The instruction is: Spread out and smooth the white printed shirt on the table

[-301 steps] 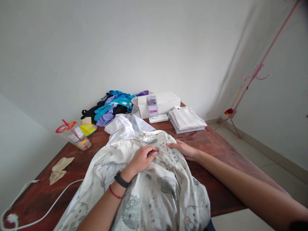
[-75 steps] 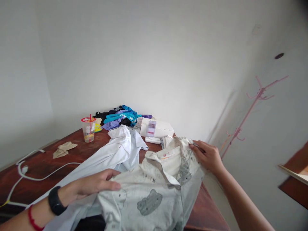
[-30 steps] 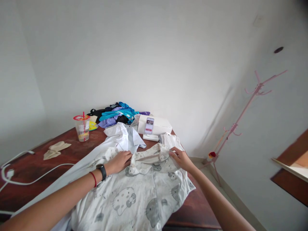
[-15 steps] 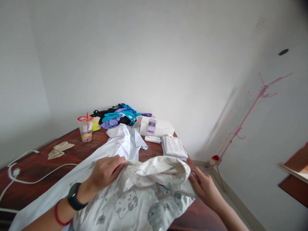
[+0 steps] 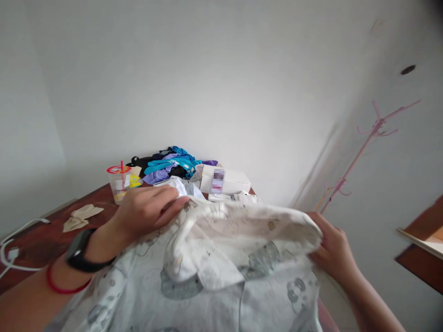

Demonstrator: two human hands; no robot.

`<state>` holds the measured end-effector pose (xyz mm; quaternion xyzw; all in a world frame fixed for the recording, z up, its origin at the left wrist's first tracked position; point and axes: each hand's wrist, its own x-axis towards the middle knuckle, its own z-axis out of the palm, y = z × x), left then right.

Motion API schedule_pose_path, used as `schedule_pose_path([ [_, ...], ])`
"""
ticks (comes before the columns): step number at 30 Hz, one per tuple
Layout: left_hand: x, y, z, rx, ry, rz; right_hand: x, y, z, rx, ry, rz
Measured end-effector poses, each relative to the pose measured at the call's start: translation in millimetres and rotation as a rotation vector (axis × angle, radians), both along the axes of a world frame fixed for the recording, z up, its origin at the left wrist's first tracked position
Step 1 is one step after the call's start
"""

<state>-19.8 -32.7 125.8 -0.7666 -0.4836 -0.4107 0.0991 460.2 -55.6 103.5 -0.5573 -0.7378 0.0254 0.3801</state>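
Observation:
A white shirt (image 5: 221,272) with grey cartoon prints and a collar is stretched between my two hands, its body hanging towards me. My left hand (image 5: 147,207), with a black wristband and red cord on its wrist, is closed on the fabric at the left of the collar. On the opposite side my right hand (image 5: 332,246) grips the cloth, fingers partly behind it. Behind the shirt, a plain white garment (image 5: 177,184) shows only in part. The folded cloth stack (image 5: 247,198) is mostly covered too.
On the wooden table (image 5: 100,196) are a plastic cup (image 5: 118,184) with a red straw, beige cloth pieces (image 5: 82,216) and a white cable (image 5: 22,266). A heap of clothes (image 5: 176,162) and a white box (image 5: 233,180) lie at the back. A pink coat rack (image 5: 360,150) stands right.
Both hands have risen and moved apart, lifting and spreading the printed shirt. Its collar now shows, and the shirt covers more of the white garment and folded stack.

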Motion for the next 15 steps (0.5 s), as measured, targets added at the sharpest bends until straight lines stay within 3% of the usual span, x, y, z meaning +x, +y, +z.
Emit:
schedule_pose_path([
  [2, 14, 48, -12.6, -0.094, 0.179, 0.067, -34, 41, -11.4, -0.003, -0.088, -0.018],
  [5, 22, 104, -61.2, -0.384, 0.323, 0.079, -62, 95, -53.7, -0.112, -0.188, 0.004],
  [7, 22, 127, -97.3, -0.523, 0.372, 0.154, -69, 119, -89.0, -0.209, -0.248, -0.019],
  [9, 23, 137, -123.8, -0.560, 0.386, 0.177, -71, 131, -120.3, -0.286, -0.291, -0.031],
  [12, 30, 142, -138.7, -0.520, 0.390, 0.148, -72, 133, -148.7, -0.315, -0.299, -0.005],
  [15, 39, 146, -138.3, -0.506, 0.369, -0.101, -71, 129, -155.6, -0.310, -0.250, 0.046],
])
